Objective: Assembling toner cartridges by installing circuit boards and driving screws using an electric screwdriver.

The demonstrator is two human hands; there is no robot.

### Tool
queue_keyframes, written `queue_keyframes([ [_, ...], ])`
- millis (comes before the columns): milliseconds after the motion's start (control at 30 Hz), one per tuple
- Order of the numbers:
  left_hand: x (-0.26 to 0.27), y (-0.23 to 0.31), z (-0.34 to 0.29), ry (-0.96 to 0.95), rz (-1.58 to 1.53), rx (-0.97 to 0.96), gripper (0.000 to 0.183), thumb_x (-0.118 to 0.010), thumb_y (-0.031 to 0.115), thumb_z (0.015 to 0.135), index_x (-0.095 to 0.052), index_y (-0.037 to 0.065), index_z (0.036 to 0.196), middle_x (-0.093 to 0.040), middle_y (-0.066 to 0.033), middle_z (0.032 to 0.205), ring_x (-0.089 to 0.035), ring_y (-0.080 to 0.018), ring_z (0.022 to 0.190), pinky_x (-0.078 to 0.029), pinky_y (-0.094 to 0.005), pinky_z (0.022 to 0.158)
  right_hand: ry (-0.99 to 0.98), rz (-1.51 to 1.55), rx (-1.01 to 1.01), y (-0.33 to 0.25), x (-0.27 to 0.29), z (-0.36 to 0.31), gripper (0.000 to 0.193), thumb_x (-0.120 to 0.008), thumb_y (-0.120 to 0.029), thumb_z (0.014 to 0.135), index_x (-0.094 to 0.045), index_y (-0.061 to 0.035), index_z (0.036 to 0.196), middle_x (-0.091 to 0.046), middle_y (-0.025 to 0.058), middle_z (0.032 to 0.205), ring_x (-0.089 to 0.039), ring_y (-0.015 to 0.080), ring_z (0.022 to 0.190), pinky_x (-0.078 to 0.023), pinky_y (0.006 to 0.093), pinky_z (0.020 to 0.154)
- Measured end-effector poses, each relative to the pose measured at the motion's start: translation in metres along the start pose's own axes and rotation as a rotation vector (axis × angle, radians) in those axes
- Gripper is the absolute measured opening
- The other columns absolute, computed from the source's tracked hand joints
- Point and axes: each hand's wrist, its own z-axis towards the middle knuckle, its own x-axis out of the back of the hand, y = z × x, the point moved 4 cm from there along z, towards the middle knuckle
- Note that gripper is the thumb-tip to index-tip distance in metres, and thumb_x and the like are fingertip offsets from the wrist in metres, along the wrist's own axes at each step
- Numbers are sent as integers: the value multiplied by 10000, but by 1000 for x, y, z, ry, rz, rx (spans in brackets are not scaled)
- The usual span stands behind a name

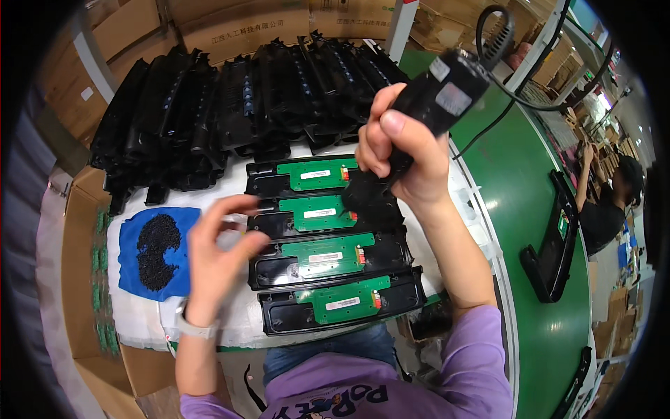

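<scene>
Head view: your right hand [405, 157] is raised, fingers clenched around a black corded electric screwdriver [433, 105] pointing down. Your left hand [220, 244] hovers, fingers loosely spread, holding nothing. Between both sets of fingers lie four black plastic trays [335, 241] with green circuit boards.

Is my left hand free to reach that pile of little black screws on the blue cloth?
Probably yes. The left hand hovers just right of the blue cloth, and nothing lies between it and the black screws.

Black electric screwdriver [438, 98] — tilted, gripped, corded.
</scene>
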Motion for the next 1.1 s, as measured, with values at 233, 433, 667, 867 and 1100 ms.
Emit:
queue_keyframes([
  [233, 115, -53, -28, 173, 1386, 183, 252, -705, 144, 722, -610, -6, 900, -570, -142, 867, -551, -325, 828, -461, -390, 680, 55, -254, 24, 4, 23, -1, 222, -620, -115, 743, -491, 13, 870, -468, 50, 526, -443, 128, 403, -373, 261, 431],
  [433, 129, -76, -40, 168, 1177, 257, 132, -662, 79, 745, -591, 11, 833, -542, -144, 822, -538, -347, 770, -446, -403, 653, 75, -247, 32, 10, 33, 2, 212, -621, -110, 742, -508, 23, 863, -479, 52, 524, -453, 128, 400, -382, 259, 428],
  [667, 122, -66, -38, 316, 1173, 108, 70, -610, 64, 795, -582, 0, 802, -537, -143, 789, -537, -342, 728, -426, -407, 611, 93, -269, 8, 17, 36, 11, 140, -614, -90, 740, -507, -1, 730, -477, 43, 505, -459, 128, 392, -380, 252, 418],
  [867, 120, -68, -31, 327, 1067, 76, 73, -594, 61, 817, -584, -9, 796, -528, -135, 743, -528, -307, 634, -412, -370, 566, 77, -285, -6, 19, 34, 11, 158, -629, -90, 726, -504, -10, 671, -476, 39, 491, -454, 122, 384, -370, 246, 405],
  [1100, 68, -62, -12, 115, 288, 36, 75, -610, 41, 797, -569, -15, 770, -527, -27, 723, -470, -100, 630, -385, -231, 569, 27, -361, 34, 10, 11, -1, 152, -662, -77, 729, -525, -12, 733, -504, 42, 528, -468, 107, 405, -356, 227, 399],
])
